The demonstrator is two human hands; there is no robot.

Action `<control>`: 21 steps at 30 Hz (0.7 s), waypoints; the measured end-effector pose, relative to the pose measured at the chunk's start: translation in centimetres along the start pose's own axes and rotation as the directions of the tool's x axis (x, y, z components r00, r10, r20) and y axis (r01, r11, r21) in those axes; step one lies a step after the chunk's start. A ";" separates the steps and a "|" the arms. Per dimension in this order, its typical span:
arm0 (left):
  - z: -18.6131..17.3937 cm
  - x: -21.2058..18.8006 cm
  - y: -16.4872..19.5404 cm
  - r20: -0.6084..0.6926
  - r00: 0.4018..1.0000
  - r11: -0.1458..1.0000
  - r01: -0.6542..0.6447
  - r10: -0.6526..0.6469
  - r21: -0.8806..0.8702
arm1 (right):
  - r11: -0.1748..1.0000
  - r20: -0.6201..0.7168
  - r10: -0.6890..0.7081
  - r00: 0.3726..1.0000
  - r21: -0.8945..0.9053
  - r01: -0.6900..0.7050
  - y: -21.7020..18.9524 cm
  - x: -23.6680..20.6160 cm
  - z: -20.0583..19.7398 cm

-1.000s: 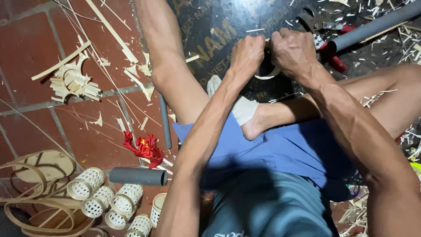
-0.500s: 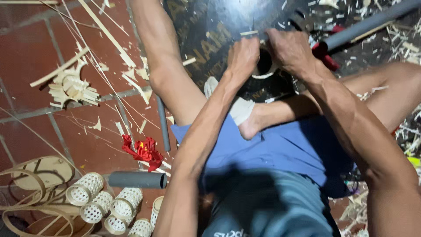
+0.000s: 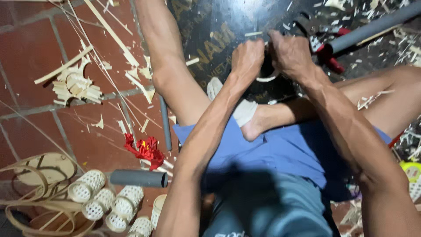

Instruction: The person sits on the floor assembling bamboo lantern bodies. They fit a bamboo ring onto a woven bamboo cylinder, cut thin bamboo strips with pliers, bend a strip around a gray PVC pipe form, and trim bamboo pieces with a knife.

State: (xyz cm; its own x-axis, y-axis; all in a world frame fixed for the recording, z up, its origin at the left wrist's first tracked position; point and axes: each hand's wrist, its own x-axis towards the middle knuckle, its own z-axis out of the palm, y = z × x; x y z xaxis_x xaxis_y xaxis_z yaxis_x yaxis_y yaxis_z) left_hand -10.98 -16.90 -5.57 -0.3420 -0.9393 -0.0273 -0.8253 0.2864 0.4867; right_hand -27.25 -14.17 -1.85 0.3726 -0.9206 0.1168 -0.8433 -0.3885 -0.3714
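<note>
Head view shows the black board on far floor. Over it, the left hand and right hand are close together, both clamped on a small pale ring. Small woven cylinders lie near left.

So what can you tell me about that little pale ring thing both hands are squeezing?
The small pale ring looks like a thin strip of bamboo or cane bent into a hoop. Only its lower curve shows; the rest is hidden behind the fingers. The left hand grips its left side and the right hand its right side, holding it above the dark printed mat, just beyond the person's crossed legs. Its middle looks dark and hollow.
</note>
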 end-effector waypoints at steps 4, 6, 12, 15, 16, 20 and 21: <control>-0.8 0.1 0.4 -0.040 0.999 1.000 -0.018 0.018 -0.009 | 0.982 0.055 0.169 0.984 0.081 -0.173 -0.5 -0.1 -1.6; -1.9 -0.2 0.6 0.071 0.997 1.000 0.018 -0.018 0.001 | 0.994 -0.025 0.071 0.997 0.090 -0.068 -0.6 -0.3 -3.4; -6.4 -2.4 0.6 0.143 0.980 0.955 0.167 -0.135 -0.245 | 0.907 0.183 0.355 0.917 0.170 -0.385 -1.8 -1.1 -6.0; -6.2 -4.2 1.3 0.113 0.977 0.955 0.202 -0.182 -0.215 | 0.899 0.261 0.392 0.882 0.092 -0.427 -2.6 -1.5 -3.9; -5.7 -4.4 1.4 0.122 0.972 0.954 0.222 -0.201 -0.200 | 0.900 0.280 0.398 0.874 0.067 -0.431 -2.7 -1.6 -3.1; -3.4 -4.6 0.7 0.151 0.968 0.954 0.230 -0.202 -0.195 | 0.892 0.282 0.448 0.848 -0.082 -0.444 -2.4 -1.5 -1.1; -2.8 -4.8 0.4 0.152 0.966 0.947 0.238 -0.208 -0.216 | 0.892 0.297 0.448 0.843 -0.095 -0.441 -2.4 -1.4 -1.1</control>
State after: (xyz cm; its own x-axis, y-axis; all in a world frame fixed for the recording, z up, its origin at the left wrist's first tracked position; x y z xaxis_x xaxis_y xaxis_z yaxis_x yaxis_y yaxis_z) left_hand -8.43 -12.82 -2.83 -0.2274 -0.9383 -0.2604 -0.7660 0.0073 0.6429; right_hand -26.17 -11.95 -0.14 0.0514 -0.9383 -0.3419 -0.9537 0.0555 -0.2956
